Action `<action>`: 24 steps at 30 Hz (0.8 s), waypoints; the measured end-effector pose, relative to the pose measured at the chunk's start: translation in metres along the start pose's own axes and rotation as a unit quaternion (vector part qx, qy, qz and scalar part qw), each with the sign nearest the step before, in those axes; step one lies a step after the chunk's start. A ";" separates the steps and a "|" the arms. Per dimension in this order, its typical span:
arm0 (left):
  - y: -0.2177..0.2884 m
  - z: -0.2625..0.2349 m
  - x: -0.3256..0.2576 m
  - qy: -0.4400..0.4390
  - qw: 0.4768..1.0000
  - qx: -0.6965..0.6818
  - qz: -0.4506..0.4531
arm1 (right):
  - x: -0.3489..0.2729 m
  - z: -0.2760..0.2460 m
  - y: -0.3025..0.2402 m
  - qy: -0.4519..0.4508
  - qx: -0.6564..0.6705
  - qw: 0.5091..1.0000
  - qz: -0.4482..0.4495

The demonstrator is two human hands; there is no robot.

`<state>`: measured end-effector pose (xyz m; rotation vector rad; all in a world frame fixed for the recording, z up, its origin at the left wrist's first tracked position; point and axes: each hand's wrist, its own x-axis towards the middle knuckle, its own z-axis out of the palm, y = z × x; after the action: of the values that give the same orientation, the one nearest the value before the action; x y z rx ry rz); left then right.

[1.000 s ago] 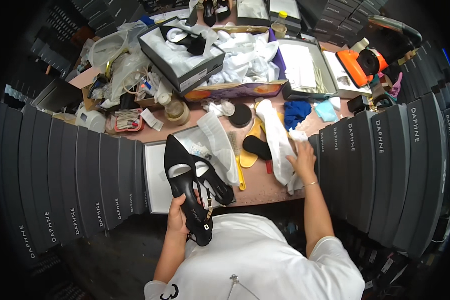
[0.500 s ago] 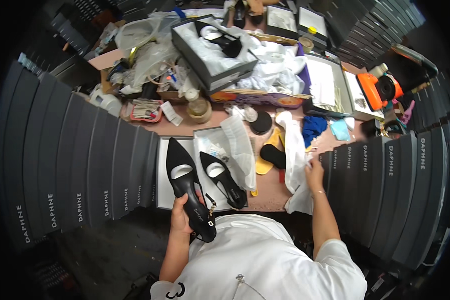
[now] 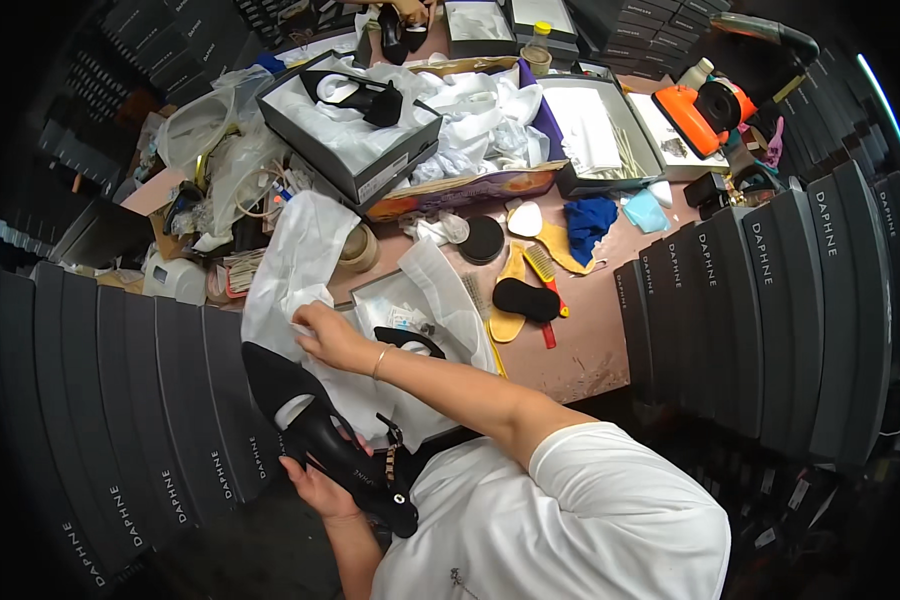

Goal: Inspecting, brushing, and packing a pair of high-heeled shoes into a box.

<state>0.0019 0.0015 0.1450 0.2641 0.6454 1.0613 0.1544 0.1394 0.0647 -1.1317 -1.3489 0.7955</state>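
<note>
My left hand (image 3: 322,488) is closed around a black pointed slingback shoe (image 3: 315,432), its toe tilted up and to the left. A strap with a buckle hangs at the heel. My right hand (image 3: 332,338) reaches across to the left and pinches a sheet of white tissue paper (image 3: 295,245), which hangs behind and beside the shoe's toe. Under my right forearm, a second black shoe (image 3: 412,342) lies in an open shoebox (image 3: 375,292), partly hidden. Another piece of white paper (image 3: 440,285) drapes over the box's right side.
Stacked dark shoeboxes (image 3: 130,400) flank me on the left, and more boxes (image 3: 760,290) on the right. Brushes (image 3: 542,268), a black pad (image 3: 526,300) and a blue cloth (image 3: 590,222) lie on the pink tabletop (image 3: 590,350). Behind, an open box (image 3: 370,170) holds another shoe.
My right hand has picked up the tissue paper from the table's right side and carried it left to the shoe. The held shoe and the whole view have shifted.
</note>
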 end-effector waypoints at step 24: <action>-0.079 0.047 0.034 0.016 0.939 0.343 -0.020 | -0.215 -0.236 0.024 0.072 0.061 0.932 0.349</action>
<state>0.0984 -0.0022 0.1306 0.8360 1.0352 0.7688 0.3654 -0.0927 0.0012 -1.5593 -0.7439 1.2535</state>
